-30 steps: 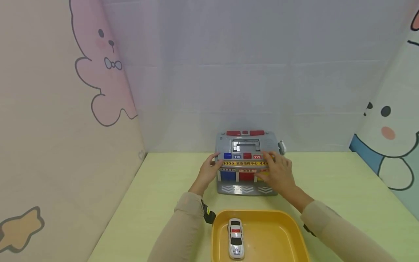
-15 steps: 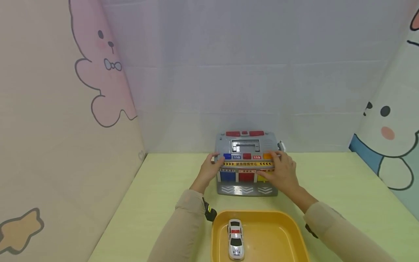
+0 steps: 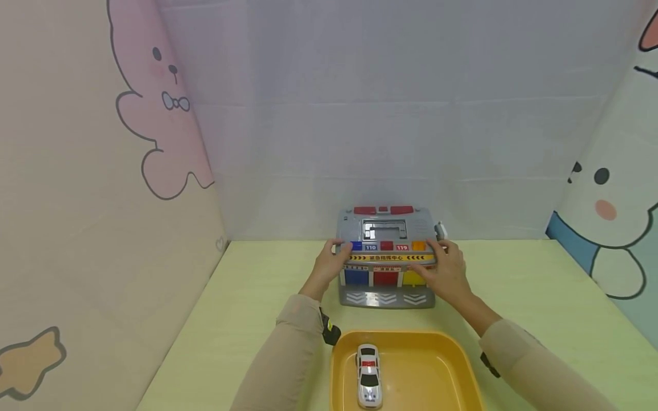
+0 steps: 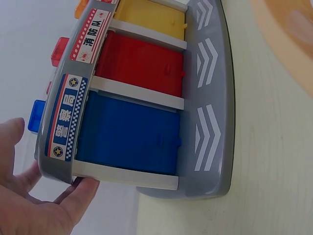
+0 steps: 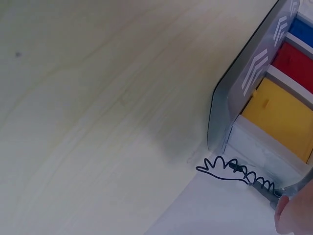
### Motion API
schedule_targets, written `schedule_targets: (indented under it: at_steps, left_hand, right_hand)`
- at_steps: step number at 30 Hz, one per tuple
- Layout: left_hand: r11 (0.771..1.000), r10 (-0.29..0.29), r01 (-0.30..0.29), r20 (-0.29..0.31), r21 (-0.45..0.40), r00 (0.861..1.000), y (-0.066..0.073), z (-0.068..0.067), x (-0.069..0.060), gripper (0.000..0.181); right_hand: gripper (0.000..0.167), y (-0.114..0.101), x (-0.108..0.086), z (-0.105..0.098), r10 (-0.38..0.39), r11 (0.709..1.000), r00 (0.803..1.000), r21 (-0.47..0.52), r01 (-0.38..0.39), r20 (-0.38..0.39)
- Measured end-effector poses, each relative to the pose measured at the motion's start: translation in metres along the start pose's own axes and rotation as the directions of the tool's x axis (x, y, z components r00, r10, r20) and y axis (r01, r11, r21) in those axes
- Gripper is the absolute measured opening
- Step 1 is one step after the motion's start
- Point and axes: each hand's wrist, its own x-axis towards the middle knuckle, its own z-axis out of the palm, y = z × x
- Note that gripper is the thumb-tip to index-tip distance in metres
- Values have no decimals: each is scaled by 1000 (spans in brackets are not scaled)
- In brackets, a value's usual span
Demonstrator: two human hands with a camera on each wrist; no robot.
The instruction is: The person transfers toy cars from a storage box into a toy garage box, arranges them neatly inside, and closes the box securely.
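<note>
A grey toy station with blue, red and yellow doors stands at the back of the table. My left hand grips its left end; in the left wrist view the fingers of that hand curl round the corner beside the blue door. On the other end, my right hand holds the front edge near the orange button, thumb below and fingers above. The right wrist view shows the yellow door and, at the lower right corner, part of my right hand.
A yellow tray lies in front of the station, with a white toy police car at its left side. A small white part sticks out at the station's right, and a black coiled cord hangs there. A pale cloth wall stands behind.
My right hand has slid a little to the right along the station's front edge, uncovering the orange button and more of the yellow door. My left hand stays at the left end.
</note>
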Motion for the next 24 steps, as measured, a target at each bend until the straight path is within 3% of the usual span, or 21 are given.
schedule_targets:
  at_steps: [7, 14, 24]
  left_hand:
    - [1000, 0, 0, -10, 6, 1000, 1, 1, 0, 52]
    - [1000, -13, 13, -10, -7, 1000, 2, 1, 1, 52]
    - [1000, -24, 24, -11, 0, 1000, 3, 2, 1, 51]
  right_hand:
    - [59, -1, 4, -6, 115, 982, 990, 141, -125, 77]
    - [64, -1, 8, -9, 223, 943, 959, 212, -258, 174]
    - [62, -3, 8, -16, 224, 907, 949, 310, -287, 223]
